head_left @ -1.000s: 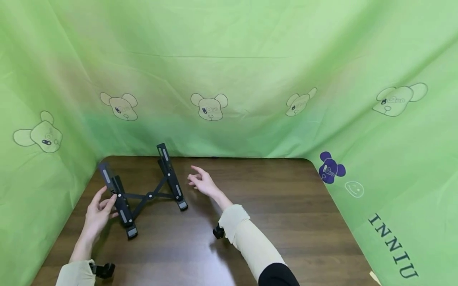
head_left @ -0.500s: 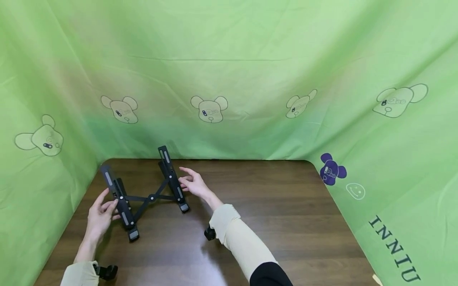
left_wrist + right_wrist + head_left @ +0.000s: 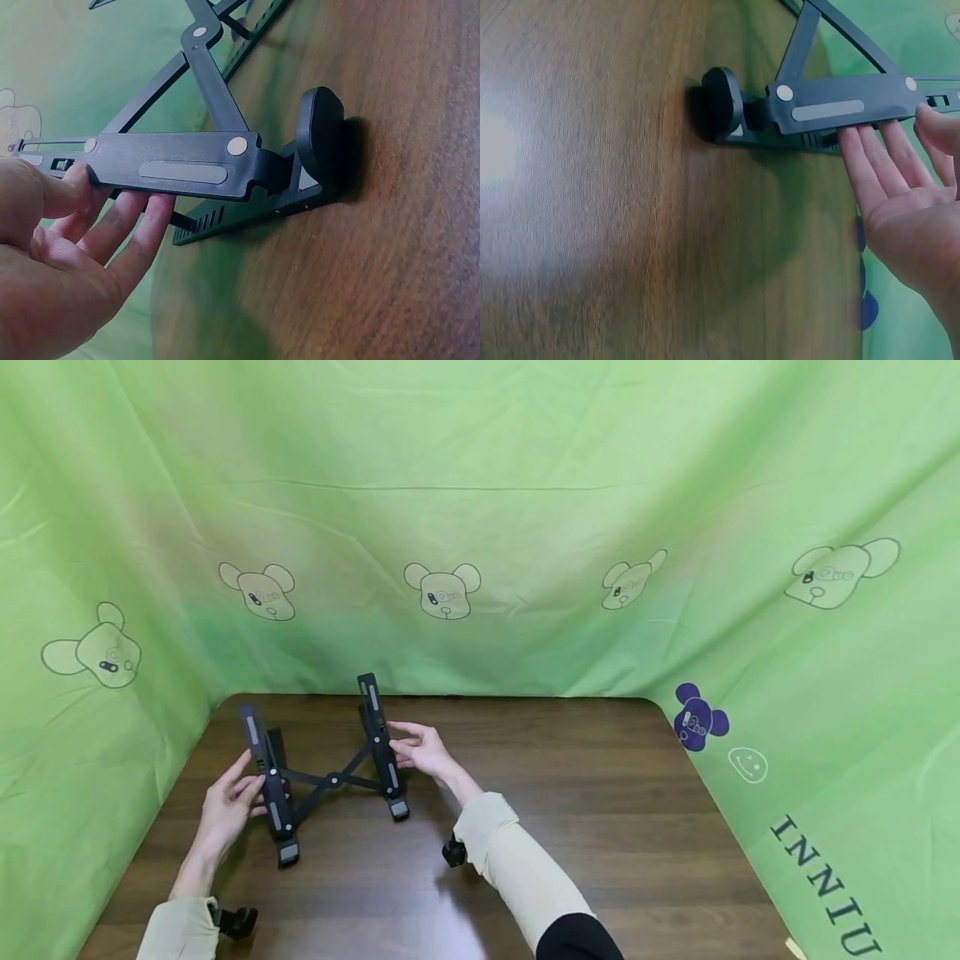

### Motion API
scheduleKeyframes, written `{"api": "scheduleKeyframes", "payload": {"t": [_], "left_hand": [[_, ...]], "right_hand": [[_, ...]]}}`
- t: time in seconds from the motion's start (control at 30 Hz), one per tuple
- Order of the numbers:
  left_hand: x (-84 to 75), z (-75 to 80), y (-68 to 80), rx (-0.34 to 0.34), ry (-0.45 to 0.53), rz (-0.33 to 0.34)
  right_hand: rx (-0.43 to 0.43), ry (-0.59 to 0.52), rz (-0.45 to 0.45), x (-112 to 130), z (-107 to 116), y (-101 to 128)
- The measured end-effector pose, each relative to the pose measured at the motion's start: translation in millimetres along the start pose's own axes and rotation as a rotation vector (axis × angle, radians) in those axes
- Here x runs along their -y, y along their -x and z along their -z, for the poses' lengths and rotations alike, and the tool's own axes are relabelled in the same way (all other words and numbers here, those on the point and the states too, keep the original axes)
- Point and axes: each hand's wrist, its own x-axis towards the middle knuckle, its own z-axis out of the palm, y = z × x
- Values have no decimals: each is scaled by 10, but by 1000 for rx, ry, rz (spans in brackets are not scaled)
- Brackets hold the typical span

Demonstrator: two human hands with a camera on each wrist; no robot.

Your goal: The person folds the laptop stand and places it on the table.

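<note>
The black stand (image 3: 334, 781) is unfolded; any adjustment left is unclear. The left hand (image 3: 227, 807) pinches its left rail (image 3: 274, 789), the right hand (image 3: 427, 752) its right rail (image 3: 384, 760).

the folding stand (image 3: 334, 780) is on the left part of the surface (image 3: 600, 827), toward the back left corner. its left rail (image 3: 274, 789) is nearer the left edge, its right rail (image 3: 382, 745) nearer the middle, with crossed links (image 3: 352, 764) between. beneath the left rail runs a lower bar (image 3: 259, 217), its end stop (image 3: 322, 135) toward the front edge. the left hand (image 3: 225, 806) is left of the left rail; the right hand (image 3: 426, 752) is right of the right rail. the cloth (image 3: 517, 527) stands behind the back edge and along both sides; whether the right rail's far end touches it is hard to tell.
</note>
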Motion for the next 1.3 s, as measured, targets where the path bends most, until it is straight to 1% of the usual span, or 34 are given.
{"api": "scheduleKeyframes", "payload": {"t": [0.3, 0.5, 0.73, 0.9, 1.3], "left_hand": [[-46, -75, -79, 30, 6, 32], [-65, -105, -113, 48, -32, 42], [-84, -202, -141, 68, -28, 20], [-107, -311, -172, 81, -21, 19], [-170, -530, -251, 111, -84, -21]], "right_hand": [[-28, 2, -11, -23, 83, 41], [-48, -11, -10, -30, 127, 78], [-63, -4, -14, -61, 219, 134], [-79, -19, -9, -81, 330, 195], [-148, -12, 6, -88, 538, 332]]}}
